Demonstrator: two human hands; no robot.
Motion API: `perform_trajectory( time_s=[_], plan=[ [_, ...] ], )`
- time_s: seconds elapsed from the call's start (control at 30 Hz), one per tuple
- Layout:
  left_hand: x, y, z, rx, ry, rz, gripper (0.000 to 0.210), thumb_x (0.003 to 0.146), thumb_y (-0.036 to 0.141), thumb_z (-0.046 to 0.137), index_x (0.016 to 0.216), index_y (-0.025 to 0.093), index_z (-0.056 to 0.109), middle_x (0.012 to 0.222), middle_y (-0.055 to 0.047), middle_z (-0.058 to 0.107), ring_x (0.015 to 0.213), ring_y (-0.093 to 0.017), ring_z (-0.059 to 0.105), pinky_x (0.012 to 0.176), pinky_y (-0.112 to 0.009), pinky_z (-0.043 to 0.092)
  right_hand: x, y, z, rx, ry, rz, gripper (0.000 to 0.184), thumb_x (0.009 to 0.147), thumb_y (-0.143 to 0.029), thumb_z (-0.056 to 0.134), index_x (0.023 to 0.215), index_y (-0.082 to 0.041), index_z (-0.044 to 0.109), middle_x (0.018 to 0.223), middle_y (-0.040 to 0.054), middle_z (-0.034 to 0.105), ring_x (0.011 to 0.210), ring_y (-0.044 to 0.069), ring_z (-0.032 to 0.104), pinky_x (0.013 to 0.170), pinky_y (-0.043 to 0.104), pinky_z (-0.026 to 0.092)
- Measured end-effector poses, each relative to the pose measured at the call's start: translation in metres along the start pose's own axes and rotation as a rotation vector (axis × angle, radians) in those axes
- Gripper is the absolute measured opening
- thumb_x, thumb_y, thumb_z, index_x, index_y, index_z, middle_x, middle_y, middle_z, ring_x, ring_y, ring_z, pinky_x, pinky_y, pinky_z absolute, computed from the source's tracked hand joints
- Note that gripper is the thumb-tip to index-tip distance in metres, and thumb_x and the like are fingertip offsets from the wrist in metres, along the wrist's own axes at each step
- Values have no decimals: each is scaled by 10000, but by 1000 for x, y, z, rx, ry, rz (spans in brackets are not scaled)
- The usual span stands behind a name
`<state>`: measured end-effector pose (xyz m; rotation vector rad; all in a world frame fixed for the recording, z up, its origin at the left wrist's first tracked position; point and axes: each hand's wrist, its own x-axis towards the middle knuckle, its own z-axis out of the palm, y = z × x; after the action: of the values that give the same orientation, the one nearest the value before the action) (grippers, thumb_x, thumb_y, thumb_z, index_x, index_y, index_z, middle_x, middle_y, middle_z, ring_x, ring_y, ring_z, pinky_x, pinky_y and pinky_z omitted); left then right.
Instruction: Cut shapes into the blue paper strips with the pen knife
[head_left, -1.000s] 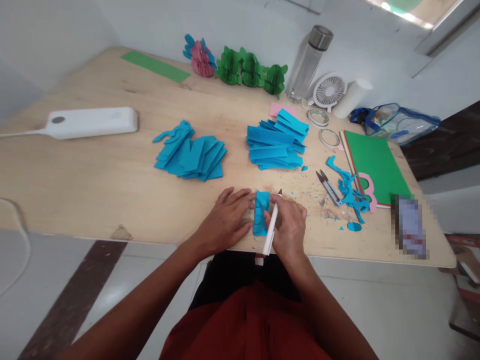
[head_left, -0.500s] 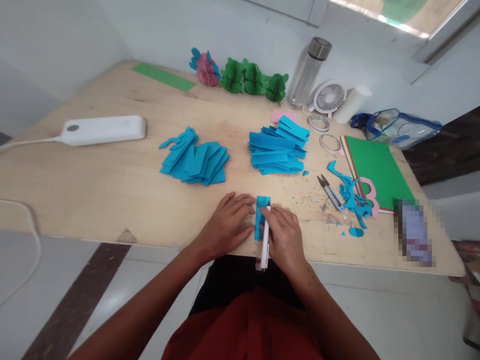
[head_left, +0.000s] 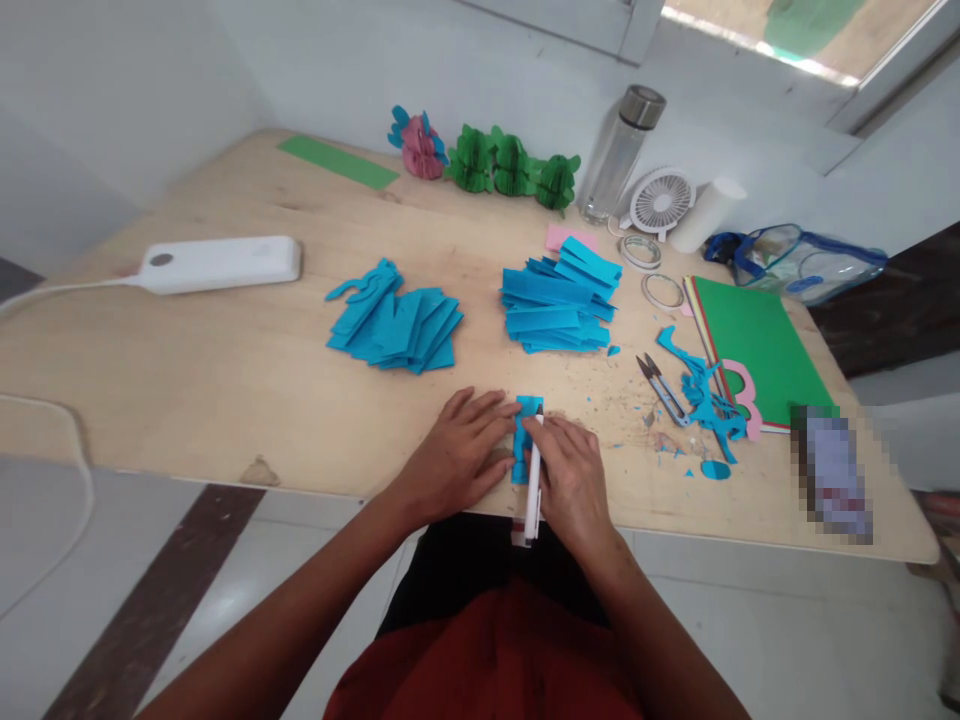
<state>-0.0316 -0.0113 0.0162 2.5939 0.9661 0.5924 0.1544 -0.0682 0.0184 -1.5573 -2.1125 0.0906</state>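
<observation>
A small blue paper strip (head_left: 523, 470) lies near the table's front edge between my hands. My left hand (head_left: 461, 450) rests flat on the table with fingers spread, its fingertips at the strip's left edge. In my right hand (head_left: 571, 470) is a white pen (head_left: 533, 500), held along the strip's right side with its dark tip pointing away from me. The thumb of that hand reaches over the strip. Beyond my hands lie a pile of folded blue paper pieces (head_left: 401, 325) and a pile of blue strips (head_left: 555, 310).
Right of my hands lie thread snips (head_left: 661, 390), blue paper scraps (head_left: 705, 395), a green sheet stack (head_left: 765, 350) and a blurred item (head_left: 832, 470). Tape rolls (head_left: 663, 291), a small fan (head_left: 661, 203), a bottle (head_left: 621, 155) and paper figures (head_left: 510, 165) stand behind. A power bank (head_left: 225, 265) lies left.
The view has shifted slightly, so everything on the table appears a little lower and to the right. Both hands, the strip and the pen hold nearly the same positions relative to each other.
</observation>
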Motion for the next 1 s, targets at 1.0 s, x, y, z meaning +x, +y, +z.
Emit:
perform_trajectory(
  time_s=[1.0],
  plan=[
    [-1,-3,3,-15,37,19,388,905,277,510,1271,156,560,1384,-140,591,1357,-304,460,1164,-554,297,1,0,0,-2,8,-20,387,980,-125,443,1344,-210,545,1197,82,704,1139,249,563,919,376,372]
  ],
)
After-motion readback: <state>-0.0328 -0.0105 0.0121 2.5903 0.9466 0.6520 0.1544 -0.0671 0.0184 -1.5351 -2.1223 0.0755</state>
